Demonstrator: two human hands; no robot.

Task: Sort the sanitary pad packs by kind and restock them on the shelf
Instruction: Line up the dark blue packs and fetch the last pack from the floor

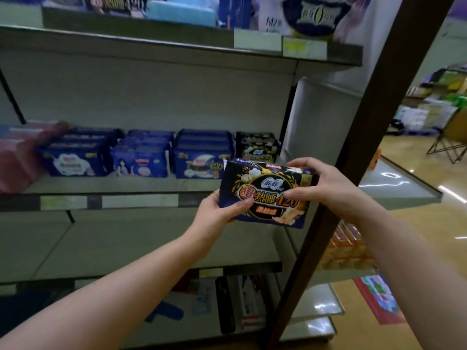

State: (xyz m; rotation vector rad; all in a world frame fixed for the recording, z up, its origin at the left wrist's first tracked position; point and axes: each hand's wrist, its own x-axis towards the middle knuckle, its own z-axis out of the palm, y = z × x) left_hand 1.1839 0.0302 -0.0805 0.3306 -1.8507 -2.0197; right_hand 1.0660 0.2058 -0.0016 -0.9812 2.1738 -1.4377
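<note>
A dark pad pack (265, 183) with gold flowers and "420" on its front is held in front of the middle shelf (121, 184). My left hand (222, 210) grips its lower left corner. My right hand (326, 185) holds its right end, fingers over the top edge. On the shelf just behind it stands a row of matching dark packs (256, 146). To their left are three rows of blue packs (202, 157), (141, 155), (75, 155), and at the far left lie pink packs (22, 150).
A brown upright post (366, 137) slants across the shelf's right end, close to my right hand. An upper shelf (177, 41) carries more packs. Below is a bare shelf, then a bottom shelf with mixed goods (227, 304). Orange packs (346, 246) sit on the end rack.
</note>
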